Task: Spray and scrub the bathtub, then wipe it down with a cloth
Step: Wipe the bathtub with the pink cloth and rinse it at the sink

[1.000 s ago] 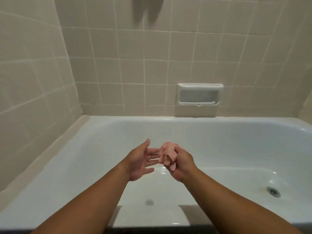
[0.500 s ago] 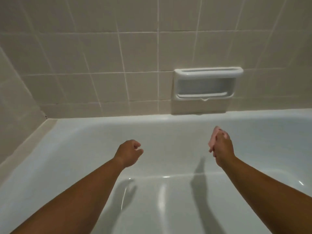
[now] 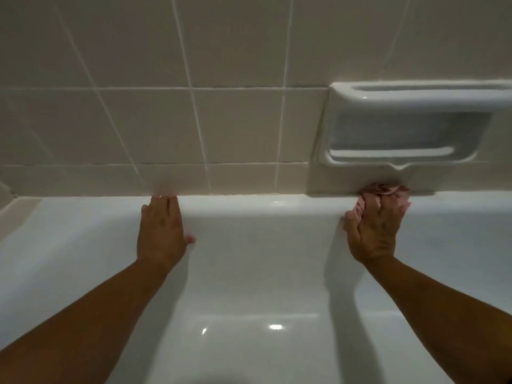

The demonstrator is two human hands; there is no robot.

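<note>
The pink cloth point(image 3: 385, 189) is soft and light, and it looks best held as a wad under the palm. The right hand point(image 3: 374, 231) grips it so, fingers curled, pressing it on the tub's point(image 3: 249, 206) far rim. The left hand point(image 3: 162, 231) lies flat with straight fingers, bracing on that rim. The glossy enamel is probably slippery. The soap dish point(image 3: 401, 128) juts just above the cloth and crowds the seam. The cloth may be damp, but the view is too blurred to say.

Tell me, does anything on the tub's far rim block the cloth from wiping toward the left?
Only the left hand, resting flat on the rim, left of the cloth that the right hand holds there. Nothing else shows between them.
</note>
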